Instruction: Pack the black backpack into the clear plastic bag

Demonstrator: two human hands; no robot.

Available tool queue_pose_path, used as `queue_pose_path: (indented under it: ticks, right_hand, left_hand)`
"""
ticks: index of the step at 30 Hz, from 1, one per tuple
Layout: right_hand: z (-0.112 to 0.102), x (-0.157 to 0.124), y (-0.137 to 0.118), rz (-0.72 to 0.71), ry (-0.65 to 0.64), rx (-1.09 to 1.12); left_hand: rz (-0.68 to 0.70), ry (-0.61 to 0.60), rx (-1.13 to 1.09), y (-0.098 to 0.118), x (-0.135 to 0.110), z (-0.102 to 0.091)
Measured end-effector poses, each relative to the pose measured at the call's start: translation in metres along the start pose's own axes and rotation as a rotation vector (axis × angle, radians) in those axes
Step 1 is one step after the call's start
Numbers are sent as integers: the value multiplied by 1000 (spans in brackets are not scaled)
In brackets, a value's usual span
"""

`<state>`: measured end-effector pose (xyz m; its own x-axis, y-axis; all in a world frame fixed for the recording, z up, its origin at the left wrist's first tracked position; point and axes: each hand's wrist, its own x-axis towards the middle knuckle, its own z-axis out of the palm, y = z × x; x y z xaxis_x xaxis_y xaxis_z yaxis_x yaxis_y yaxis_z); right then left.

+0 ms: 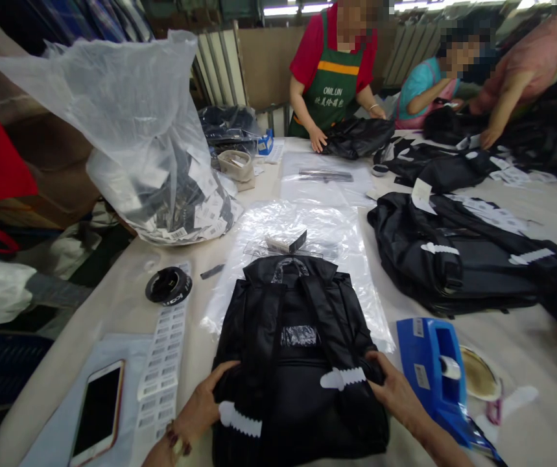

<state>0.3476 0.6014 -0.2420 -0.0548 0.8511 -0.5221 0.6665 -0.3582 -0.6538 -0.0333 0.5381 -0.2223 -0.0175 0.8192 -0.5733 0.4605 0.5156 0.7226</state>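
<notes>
A black backpack (302, 395) lies in front of me with its shoulder straps facing up and its top pointing away. My left hand (205, 397) grips its left side, the thumb resting on the edge. On the opposite side my right hand (393, 384) holds the right edge, with fingers partly hidden by the fabric. White serrated strips are wrapped on both straps: one strip (240, 420) near my left hand, another strip (342, 377) near my right. Clear film covers the top handle (290, 268). Under the backpack's upper part lie clear plastic bags (253, 227).
On the left are a phone (99, 412), a label sheet (161, 357), a black tape roll (168, 285) and a plastic sack of tags (161, 162). A blue tape dispenser (417, 350) and another black backpack (482, 279) sit right. Co-workers handle black bags across the table.
</notes>
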Motion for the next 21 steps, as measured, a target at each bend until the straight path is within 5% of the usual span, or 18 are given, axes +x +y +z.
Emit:
queue_pose_path:
  ticks: [5,9,17,21]
  right_hand:
    - [-5,-10,6,-61,-11,121]
    - [-7,-14,3,-100,-2,113]
    - [-11,-23,11,-153,-37,127]
    - [-8,-27,28,-93,-18,76]
  left_hand:
    - [189,-33,592,32,-2,-2]
    - [198,-113,839,48,-1,13]
    - [215,-243,862,73,6,26]
    - [183,-190,858,75,8,27]
